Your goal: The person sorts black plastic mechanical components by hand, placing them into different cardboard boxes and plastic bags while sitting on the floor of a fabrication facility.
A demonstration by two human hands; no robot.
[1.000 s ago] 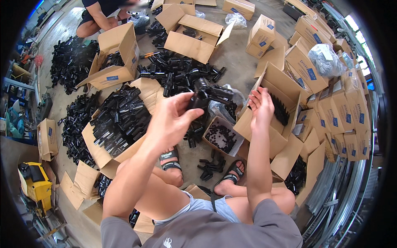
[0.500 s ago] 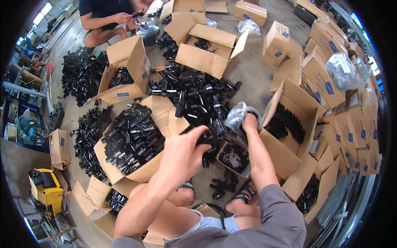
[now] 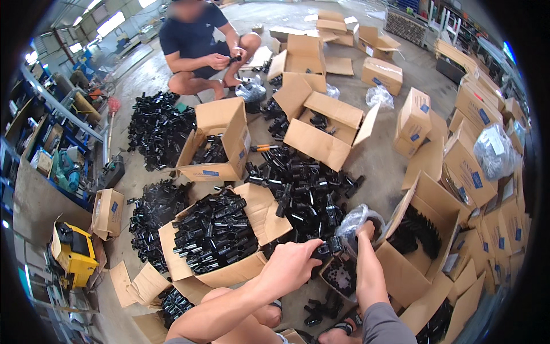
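Note:
My left hand [image 3: 292, 261] reaches over the near edge of a box of black parts, its thumb and forefinger pinching a black tubular fitting [image 3: 326, 247]. To its right, my right hand [image 3: 365, 230] dips into a clear plastic bag [image 3: 350, 221] lining a round container; its fingertips and whatever they touch are hidden. Just below the bag stands a small box [image 3: 341, 276] of small dark round pieces. Beyond both hands spreads a loose heap of black fittings [image 3: 309, 192]. Left of my hands, an open carton [image 3: 229, 277] is filled with black fittings in rows.
At right, an open carton [image 3: 395, 265] holds curved stacks of black parts. Farther off, a person [image 3: 195, 46] squats, handling a small black part. More cartons [image 3: 318, 140] stand ahead, with stacked boxes [image 3: 487, 223] along the right. A yellow machine [image 3: 74, 258] sits at left.
The view has tilted up, so the scene sits lower and farther right, and more of the other person shows. My right hand stays in the bag; my left stays beside it.

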